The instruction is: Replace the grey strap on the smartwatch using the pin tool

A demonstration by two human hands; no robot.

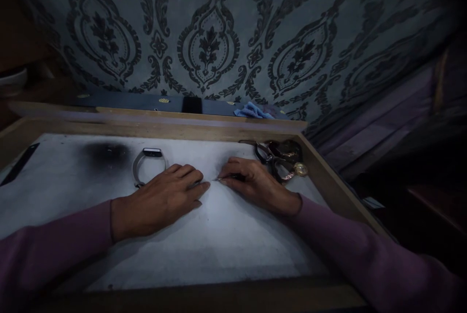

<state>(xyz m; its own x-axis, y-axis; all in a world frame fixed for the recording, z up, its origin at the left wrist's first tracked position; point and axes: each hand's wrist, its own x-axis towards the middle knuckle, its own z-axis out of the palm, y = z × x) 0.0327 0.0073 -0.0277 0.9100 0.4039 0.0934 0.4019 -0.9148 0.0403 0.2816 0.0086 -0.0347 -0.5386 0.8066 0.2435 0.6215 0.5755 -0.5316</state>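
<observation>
My left hand [160, 201] rests low over the white work surface [219, 250], fingers bent and drawn together. Whatever its fingertips hold is too small or hidden to make out. From the right, my right hand [251, 182] pinches a thin, dark, pointed tool [218, 179], whose tip lies close to the left fingertips. Just behind my left hand a wristwatch [152, 152] with a pale strap stands on its side, its band forming a loop. Beyond my right hand are several dark-strapped watches in a heap, with a gold-coloured watch [300, 169] at its right end.
A raised wooden rim [324, 177] borders the surface. On the left lies a dark flat strip [20, 165]. Past the back rim are a blue cloth [252, 110] and a black rectangular object [191, 105], in front of a patterned curtain or wall covering [207, 50].
</observation>
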